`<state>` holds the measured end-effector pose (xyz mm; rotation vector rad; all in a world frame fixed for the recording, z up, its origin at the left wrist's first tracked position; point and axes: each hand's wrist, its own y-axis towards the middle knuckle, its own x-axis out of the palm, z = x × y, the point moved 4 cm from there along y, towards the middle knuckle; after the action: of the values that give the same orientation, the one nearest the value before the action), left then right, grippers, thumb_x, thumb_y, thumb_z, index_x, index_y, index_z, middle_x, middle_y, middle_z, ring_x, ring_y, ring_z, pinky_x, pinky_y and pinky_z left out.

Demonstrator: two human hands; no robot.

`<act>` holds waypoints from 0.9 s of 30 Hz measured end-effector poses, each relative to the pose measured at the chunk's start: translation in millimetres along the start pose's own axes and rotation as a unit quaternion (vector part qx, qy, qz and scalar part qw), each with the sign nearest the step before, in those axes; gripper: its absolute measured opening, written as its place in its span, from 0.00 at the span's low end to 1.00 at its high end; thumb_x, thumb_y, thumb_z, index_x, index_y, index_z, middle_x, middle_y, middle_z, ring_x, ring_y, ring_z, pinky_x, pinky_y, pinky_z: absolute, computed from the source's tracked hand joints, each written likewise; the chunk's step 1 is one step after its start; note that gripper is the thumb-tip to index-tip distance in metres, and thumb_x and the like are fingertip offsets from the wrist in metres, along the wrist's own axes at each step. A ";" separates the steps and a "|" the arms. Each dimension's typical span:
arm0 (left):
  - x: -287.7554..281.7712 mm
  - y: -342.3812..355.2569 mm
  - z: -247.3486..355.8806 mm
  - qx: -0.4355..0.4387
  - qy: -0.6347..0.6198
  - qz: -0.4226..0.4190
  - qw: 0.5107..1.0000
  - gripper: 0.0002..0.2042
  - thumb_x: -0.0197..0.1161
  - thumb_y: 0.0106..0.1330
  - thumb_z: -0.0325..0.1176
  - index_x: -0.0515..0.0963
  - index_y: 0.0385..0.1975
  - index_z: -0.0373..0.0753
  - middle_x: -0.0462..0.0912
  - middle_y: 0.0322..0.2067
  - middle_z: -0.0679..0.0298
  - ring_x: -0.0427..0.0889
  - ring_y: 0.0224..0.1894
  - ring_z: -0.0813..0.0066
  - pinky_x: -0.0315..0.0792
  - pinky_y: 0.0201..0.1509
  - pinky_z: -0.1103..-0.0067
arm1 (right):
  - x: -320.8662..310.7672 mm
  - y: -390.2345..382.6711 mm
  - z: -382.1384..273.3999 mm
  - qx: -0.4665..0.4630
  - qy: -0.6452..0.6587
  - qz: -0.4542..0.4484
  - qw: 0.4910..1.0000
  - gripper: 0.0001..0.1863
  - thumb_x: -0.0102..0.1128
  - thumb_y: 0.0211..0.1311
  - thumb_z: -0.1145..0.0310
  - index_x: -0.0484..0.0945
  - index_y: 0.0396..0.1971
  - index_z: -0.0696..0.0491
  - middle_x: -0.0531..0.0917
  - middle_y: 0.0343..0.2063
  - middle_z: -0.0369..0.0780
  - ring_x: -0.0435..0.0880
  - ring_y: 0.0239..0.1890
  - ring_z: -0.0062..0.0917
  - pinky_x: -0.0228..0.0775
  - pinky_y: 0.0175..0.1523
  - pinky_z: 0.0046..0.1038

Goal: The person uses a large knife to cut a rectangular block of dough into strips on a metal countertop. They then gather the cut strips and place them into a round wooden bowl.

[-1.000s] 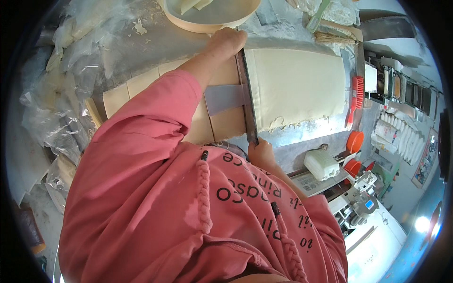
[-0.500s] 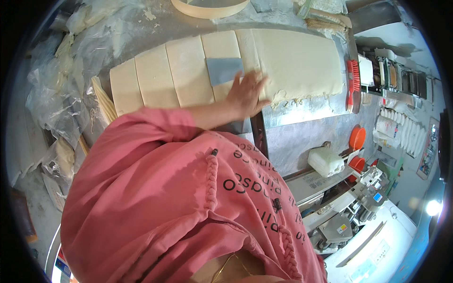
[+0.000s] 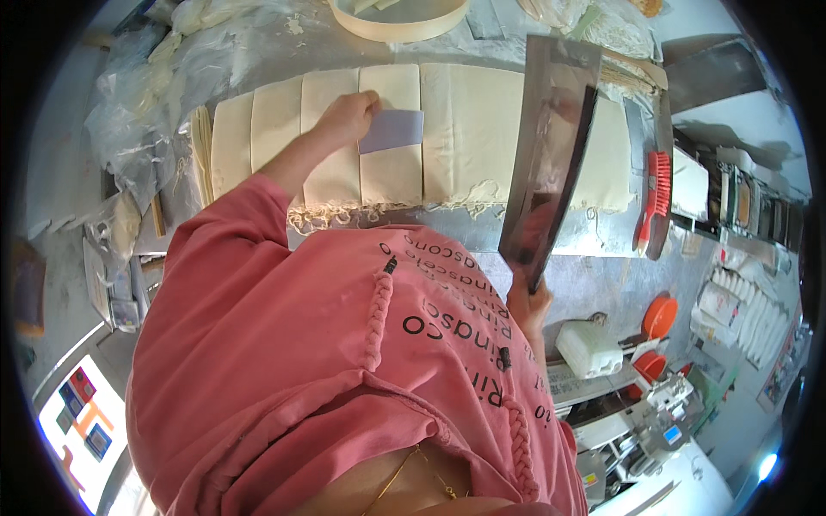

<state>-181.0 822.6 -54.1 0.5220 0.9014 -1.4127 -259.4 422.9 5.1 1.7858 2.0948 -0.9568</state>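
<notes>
Cleaver (image 3: 551, 146) now raised, right hand (image 3: 527, 303) fingers clamped on it, left hand (image 3: 347, 118) pinching card (image 3: 391, 130)

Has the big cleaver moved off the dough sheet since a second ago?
Yes. The cleaver, gripped by the right hand, now stands raised with its blade up over the uncut dough sheet; a second ago it lay low across the dough at a cut line.

red brush (image 3: 656, 196), orange lid (image 3: 660, 316), round tray (image 3: 400, 19)
</notes>
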 end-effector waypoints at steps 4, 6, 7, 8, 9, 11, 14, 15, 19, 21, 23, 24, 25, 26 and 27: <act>23.2 26.0 41.4 -0.018 -0.146 -0.016 0.989 0.09 0.53 0.58 0.31 0.74 0.36 0.35 0.78 0.30 0.57 0.77 0.37 0.57 0.69 0.42 0.69 | -19.5 50.3 -5.8 -0.025 0.068 -0.052 0.996 0.11 0.52 0.60 0.66 0.72 0.24 0.58 0.69 0.08 0.34 0.67 0.10 0.15 0.57 0.15 0.22; 37.4 32.3 57.7 0.031 -0.022 0.070 0.997 0.13 0.56 0.57 0.33 0.73 0.41 0.37 0.76 0.40 0.57 0.73 0.45 0.58 0.65 0.50 0.68 | -25.7 67.5 -7.5 -0.022 0.069 -0.070 0.995 0.10 0.53 0.59 0.66 0.73 0.25 0.58 0.69 0.08 0.33 0.67 0.10 0.14 0.57 0.15 0.22; 44.9 29.2 65.5 0.064 0.042 0.149 0.986 0.15 0.58 0.56 0.34 0.73 0.43 0.39 0.74 0.45 0.57 0.71 0.49 0.58 0.62 0.54 0.66 | -29.0 73.7 -5.4 -0.017 0.062 -0.077 0.995 0.10 0.53 0.59 0.66 0.73 0.25 0.58 0.69 0.08 0.33 0.67 0.10 0.14 0.57 0.15 0.22; 48.5 24.7 70.4 0.096 0.107 0.226 0.963 0.18 0.59 0.55 0.35 0.72 0.46 0.41 0.72 0.50 0.57 0.68 0.53 0.58 0.59 0.58 0.65 | -30.4 78.9 -5.4 -0.011 0.056 -0.084 0.995 0.10 0.53 0.59 0.66 0.73 0.26 0.58 0.69 0.09 0.33 0.67 0.10 0.14 0.57 0.14 0.22; 54.3 23.1 59.8 0.057 0.062 0.151 0.985 0.28 0.63 0.52 0.39 0.65 0.54 0.42 0.61 0.58 0.59 0.57 0.61 0.58 0.49 0.63 0.62 | -29.2 81.9 -7.8 -0.007 0.049 -0.086 0.995 0.10 0.54 0.59 0.66 0.73 0.26 0.58 0.69 0.09 0.34 0.67 0.10 0.14 0.57 0.15 0.22; 55.6 5.3 51.7 0.090 0.066 0.133 0.985 0.32 0.65 0.50 0.40 0.62 0.56 0.40 0.62 0.58 0.57 0.58 0.61 0.58 0.50 0.64 0.63 | -22.4 81.4 -19.4 0.007 0.033 -0.082 0.996 0.11 0.55 0.58 0.65 0.73 0.25 0.58 0.70 0.09 0.35 0.67 0.10 0.15 0.58 0.15 0.23; 54.8 -4.4 48.6 0.120 0.062 0.112 0.984 0.38 0.68 0.46 0.42 0.58 0.58 0.37 0.62 0.57 0.55 0.57 0.62 0.57 0.49 0.65 0.64 | -7.4 83.0 -26.9 -0.037 0.037 -0.098 0.994 0.12 0.55 0.57 0.65 0.73 0.26 0.59 0.71 0.10 0.36 0.68 0.10 0.16 0.59 0.16 0.24; 53.6 -5.1 46.1 0.127 0.059 0.106 0.984 0.40 0.69 0.45 0.42 0.57 0.59 0.37 0.62 0.57 0.55 0.57 0.62 0.57 0.48 0.65 0.65 | 0.0 82.5 -25.5 -0.009 0.044 -0.099 0.994 0.12 0.56 0.57 0.65 0.73 0.26 0.60 0.72 0.10 0.36 0.68 0.10 0.16 0.61 0.17 0.24; 50.1 0.4 47.8 0.144 0.040 0.125 0.981 0.40 0.70 0.42 0.39 0.57 0.58 0.39 0.64 0.56 0.56 0.56 0.62 0.58 0.49 0.66 0.66 | 16.5 79.9 -46.4 -0.006 0.010 -0.106 0.994 0.12 0.56 0.57 0.65 0.73 0.26 0.61 0.72 0.10 0.36 0.68 0.10 0.17 0.61 0.16 0.24; 49.2 2.7 45.5 0.162 0.044 0.123 0.978 0.41 0.70 0.42 0.40 0.57 0.58 0.38 0.65 0.55 0.56 0.57 0.61 0.57 0.49 0.66 0.65 | 21.8 78.7 -52.6 -0.003 -0.001 -0.117 0.993 0.12 0.55 0.57 0.65 0.72 0.27 0.61 0.72 0.10 0.36 0.68 0.10 0.17 0.61 0.16 0.23; 47.7 2.1 43.6 0.161 0.042 0.129 0.978 0.42 0.71 0.42 0.41 0.57 0.58 0.39 0.65 0.54 0.57 0.58 0.61 0.58 0.49 0.66 0.65 | 27.9 77.3 -56.4 0.004 -0.001 -0.123 0.992 0.13 0.55 0.57 0.65 0.72 0.28 0.62 0.72 0.10 0.36 0.69 0.10 0.17 0.61 0.16 0.23; 47.1 1.3 43.1 0.161 0.040 0.132 0.977 0.42 0.71 0.41 0.42 0.57 0.59 0.39 0.66 0.54 0.57 0.59 0.60 0.58 0.49 0.66 0.65 | 30.7 76.5 -57.2 0.011 0.002 -0.123 0.992 0.13 0.55 0.57 0.65 0.72 0.28 0.62 0.72 0.10 0.36 0.69 0.10 0.17 0.61 0.15 0.23; 46.6 0.7 43.3 0.157 0.039 0.129 0.978 0.43 0.71 0.41 0.43 0.57 0.59 0.39 0.66 0.54 0.57 0.59 0.60 0.58 0.49 0.66 0.65 | 33.3 75.7 -57.3 0.018 0.006 -0.122 0.992 0.13 0.55 0.57 0.65 0.72 0.28 0.62 0.72 0.10 0.36 0.69 0.10 0.17 0.61 0.15 0.23; 46.2 -0.5 44.1 0.153 0.038 0.126 0.979 0.43 0.71 0.41 0.43 0.57 0.59 0.38 0.66 0.54 0.57 0.59 0.60 0.59 0.49 0.66 0.65 | 35.5 75.2 -56.9 0.016 -0.001 -0.115 0.993 0.13 0.54 0.58 0.65 0.72 0.28 0.62 0.72 0.10 0.36 0.69 0.09 0.17 0.61 0.15 0.24; 46.2 -1.0 44.3 0.149 0.037 0.122 0.981 0.43 0.71 0.41 0.44 0.57 0.59 0.38 0.66 0.54 0.57 0.59 0.60 0.59 0.49 0.66 0.65 | 37.6 74.9 -55.5 0.013 -0.007 -0.108 0.994 0.13 0.54 0.58 0.65 0.72 0.29 0.63 0.72 0.10 0.36 0.70 0.09 0.17 0.61 0.15 0.24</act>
<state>-175.8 759.7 -64.5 0.8863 0.6596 -1.3139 -184.4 489.8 1.8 1.5824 2.3114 -1.0513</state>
